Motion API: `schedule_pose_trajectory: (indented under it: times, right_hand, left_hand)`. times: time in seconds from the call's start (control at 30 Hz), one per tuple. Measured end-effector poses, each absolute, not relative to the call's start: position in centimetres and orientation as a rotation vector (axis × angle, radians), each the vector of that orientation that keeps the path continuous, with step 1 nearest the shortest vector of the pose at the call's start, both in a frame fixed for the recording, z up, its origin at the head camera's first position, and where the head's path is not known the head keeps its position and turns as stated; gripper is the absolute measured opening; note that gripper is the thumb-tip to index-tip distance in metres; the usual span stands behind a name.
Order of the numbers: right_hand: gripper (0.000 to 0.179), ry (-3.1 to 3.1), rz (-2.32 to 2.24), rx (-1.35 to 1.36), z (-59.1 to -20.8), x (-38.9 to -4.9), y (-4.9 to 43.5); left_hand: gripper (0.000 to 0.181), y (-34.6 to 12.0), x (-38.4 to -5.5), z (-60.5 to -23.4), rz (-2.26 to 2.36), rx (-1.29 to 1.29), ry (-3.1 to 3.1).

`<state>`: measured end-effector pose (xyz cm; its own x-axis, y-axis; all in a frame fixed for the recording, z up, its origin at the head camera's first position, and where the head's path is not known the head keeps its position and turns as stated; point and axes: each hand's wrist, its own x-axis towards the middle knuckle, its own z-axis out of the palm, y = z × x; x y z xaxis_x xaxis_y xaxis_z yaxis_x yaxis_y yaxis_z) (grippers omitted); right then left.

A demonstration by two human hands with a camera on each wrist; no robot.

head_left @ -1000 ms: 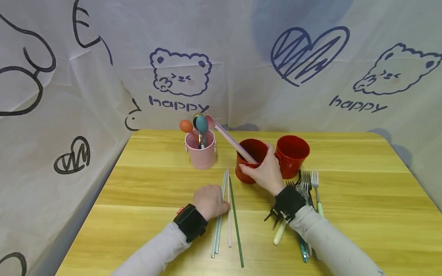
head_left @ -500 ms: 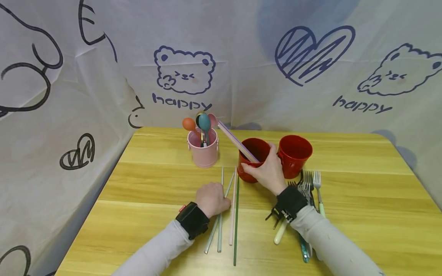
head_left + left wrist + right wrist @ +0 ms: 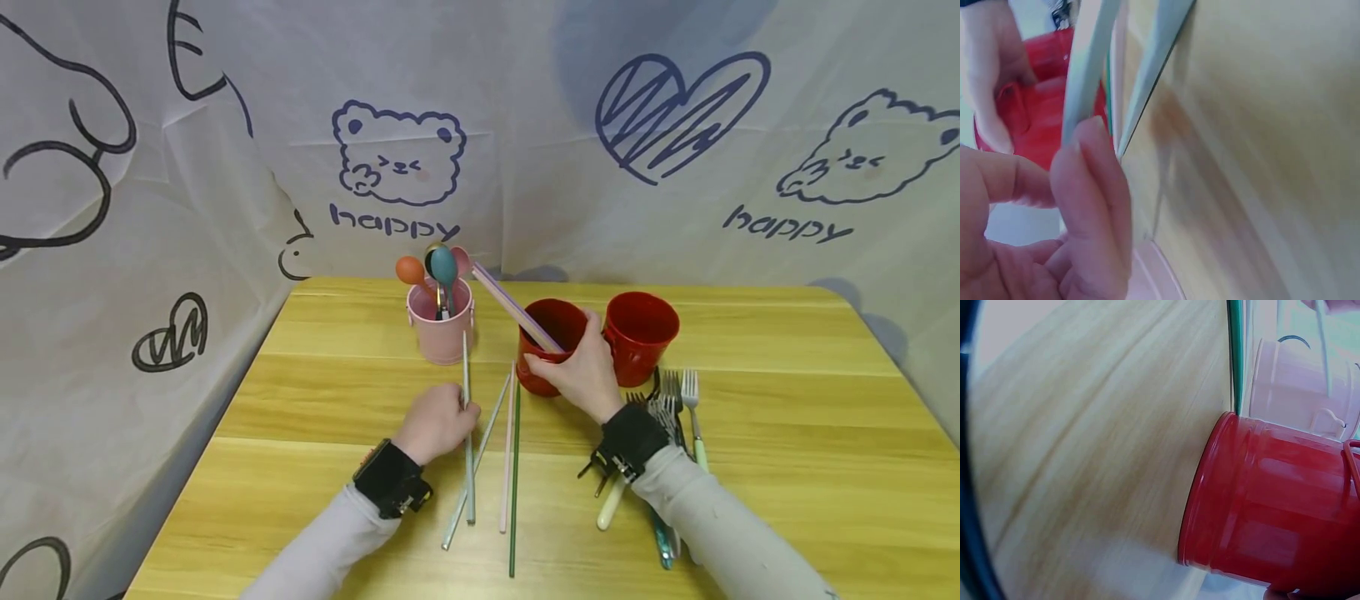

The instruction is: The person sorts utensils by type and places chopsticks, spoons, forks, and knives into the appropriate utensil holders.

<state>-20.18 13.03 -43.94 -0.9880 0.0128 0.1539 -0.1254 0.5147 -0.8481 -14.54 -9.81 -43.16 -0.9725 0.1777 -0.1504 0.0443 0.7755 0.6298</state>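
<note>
at this step we hold the stick (image 3: 470, 479) in the left hand (image 3: 435, 423), thumb and fingers pinching it a little beyond mid-length. it appears raised off the counter (image 3: 315, 400), crossing over the second stick (image 3: 457, 521) in the head view. the right hand (image 3: 581, 375) grips the rim of the cup (image 3: 531, 379), in which the purple sticks (image 3: 504, 296) lean towards the pail (image 3: 441, 340).

for a sound lift, we judge it best to pinch firmly, since a slim, smooth stick may pivot about the fingertips. we should raise it clear of the second stick before swinging it, lest we drag that one, the pink stick (image 3: 506, 492) or the green stick (image 3: 513, 500). the far end calls for watching: it points at the pail, and we cannot tell whether it touches. the right hand should steady the cup without tilting it.
</note>
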Motion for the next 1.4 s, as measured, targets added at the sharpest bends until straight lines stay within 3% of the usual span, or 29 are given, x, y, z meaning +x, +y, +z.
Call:
schedule_pose_trajectory:
  times: [0.23, 0.87, 1.4]
  right_hand:
    - [0.094, -2.616, 1.481, 0.091, -43.9, -20.1, 13.0]
    - [0.095, -2.608, 1.480, 0.113, -44.1, -20.2, 13.1]
    - [0.094, -2.596, 1.474, 0.137, -44.0, -20.1, 13.1]
  left_hand:
    - [0.018, -10.6, -15.0, -42.4, 1.114, 0.218, 2.788]
    - [0.015, -11.9, -16.0, -39.0, 1.616, 0.409, 2.701]
    - [0.019, -8.9, -17.4, -35.5, 2.305, 0.677, 2.698]
